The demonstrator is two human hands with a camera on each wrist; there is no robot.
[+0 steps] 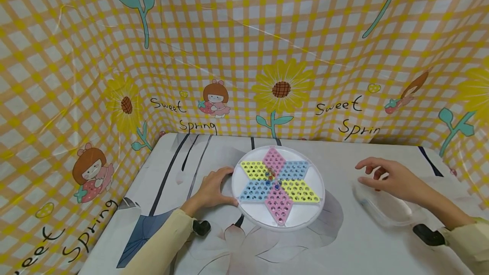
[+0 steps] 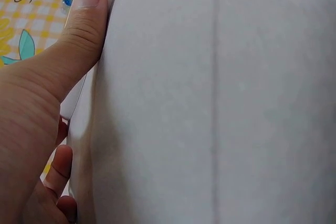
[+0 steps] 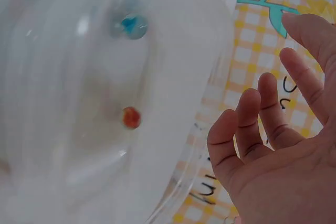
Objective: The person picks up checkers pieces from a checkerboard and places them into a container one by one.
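A round white Chinese checkers board (image 1: 302, 215) with a pink, yellow and blue star of holes lies on the table. Several blue and red glass marbles (image 1: 277, 187) sit near its middle. My left hand (image 1: 210, 188) holds the board's left rim, the thumb (image 2: 86, 30) along the edge and the other fingers partly hidden. To the right, my right hand (image 1: 393, 177) hovers over a clear plastic box (image 1: 401, 220), fingers loosely bent and apart, holding nothing. Inside that box, the right wrist view shows a blue marble (image 3: 132, 26) and a red marble (image 3: 131, 117).
The table (image 1: 206, 249) wears a white cover with grey flower prints. Behind it and along the sides hangs a yellow checked cloth (image 1: 237, 46) printed with sunflowers and girls.
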